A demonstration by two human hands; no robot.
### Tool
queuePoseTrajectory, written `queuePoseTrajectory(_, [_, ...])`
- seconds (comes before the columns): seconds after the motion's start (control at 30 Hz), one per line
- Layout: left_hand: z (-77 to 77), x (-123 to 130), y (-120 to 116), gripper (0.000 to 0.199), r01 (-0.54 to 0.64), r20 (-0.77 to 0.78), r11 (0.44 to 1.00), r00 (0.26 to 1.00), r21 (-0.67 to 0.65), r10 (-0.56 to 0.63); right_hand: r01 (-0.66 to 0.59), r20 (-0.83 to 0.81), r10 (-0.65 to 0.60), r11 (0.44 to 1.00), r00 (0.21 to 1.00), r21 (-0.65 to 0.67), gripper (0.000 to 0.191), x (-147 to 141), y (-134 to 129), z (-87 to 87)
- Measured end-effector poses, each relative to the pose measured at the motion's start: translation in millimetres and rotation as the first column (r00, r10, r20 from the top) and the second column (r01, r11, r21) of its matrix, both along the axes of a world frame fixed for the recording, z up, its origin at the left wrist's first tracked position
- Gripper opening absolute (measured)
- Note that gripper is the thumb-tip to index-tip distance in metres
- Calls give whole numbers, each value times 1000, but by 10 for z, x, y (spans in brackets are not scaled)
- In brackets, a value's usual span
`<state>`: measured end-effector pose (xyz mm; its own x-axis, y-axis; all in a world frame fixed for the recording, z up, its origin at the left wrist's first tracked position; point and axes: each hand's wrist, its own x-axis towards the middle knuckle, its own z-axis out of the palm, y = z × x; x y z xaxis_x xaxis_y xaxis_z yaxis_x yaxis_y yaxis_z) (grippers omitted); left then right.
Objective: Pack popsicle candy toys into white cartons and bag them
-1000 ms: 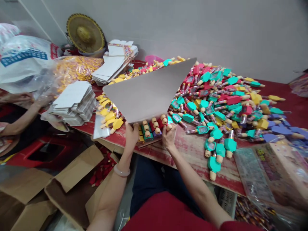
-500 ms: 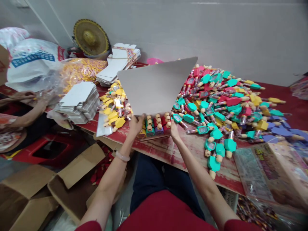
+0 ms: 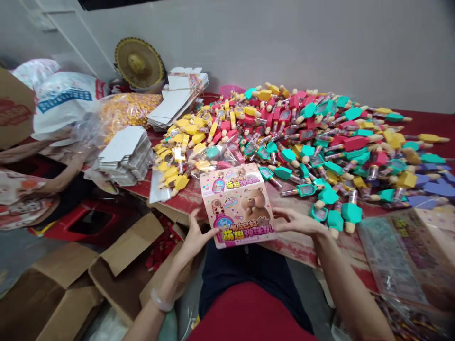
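Observation:
A pink display box (image 3: 241, 208) with a cartoon bear and coloured lettering sits closed at the table's front edge, its printed lid towards me. My left hand (image 3: 195, 239) is at the box's lower left corner, the thumb touching it and the other fingers spread apart. On the right side, my right hand (image 3: 296, 221) grips the box's edge between thumb and fingers. Its contents are hidden under the lid. Just behind it lies a big pile of small bear-topped toys (image 3: 284, 128) in yellow, red, teal and purple, with clear tubes.
White folded cartons (image 3: 124, 151) stand at the left beside a bag of yellow pieces (image 3: 124, 113). Open cardboard boxes (image 3: 124, 265) are on the floor. Another person's arm (image 3: 67, 173) reaches in at far left. A plastic-wrapped printed box (image 3: 408, 255) lies at right.
The grey lid flap that stood raised has come down over the rows of toys, so the printed face shows. The box and both hands are lower and closer to me.

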<state>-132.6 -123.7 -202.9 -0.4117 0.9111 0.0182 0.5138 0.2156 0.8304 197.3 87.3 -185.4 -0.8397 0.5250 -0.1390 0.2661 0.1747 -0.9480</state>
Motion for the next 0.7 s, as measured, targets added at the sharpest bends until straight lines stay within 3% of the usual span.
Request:
queuePoseTrajectory(0.07, [-188, 24, 53, 50, 130, 19, 984, 992, -119, -129, -14, 152, -28, 963, 988, 270, 37, -132, -37, -203])
queuePoseTrajectory(0.13, [-227, -9, 218, 22, 191, -99, 955, 971, -226, -217, 54, 218, -212, 823, 953, 566, 30, -345, 0, -407])
queuePoseTrajectory(0.2, [-186, -57, 424, 11, 67, -298, 958, 942, -279, -153, 124, 168, -361, 659, 917, 742, 26, -558, 91, -575])
queuePoseTrajectory(0.23, [-162, -74, 519, 10, -14, -380, 960, 920, -279, -97, 171, 115, -404, 606, 907, 777, 23, -646, 142, -642])
queuePoseTrajectory(0.3, [-145, -87, 662, 13, -125, -480, 959, 877, -255, -13, 281, 6, -459, 553, 888, 784, 15, -769, 230, -744])
queuePoseTrajectory(0.4, [-194, -91, 748, 16, -185, -526, 961, 849, -205, 51, 363, -63, -484, 557, 873, 747, 8, -829, 291, -849])
queuePoseTrajectory(0.7, [-260, -212, 727, 13, -73, -478, 988, 878, -137, -1, 359, -138, -354, 695, 925, 623, 13, -726, 322, -892])
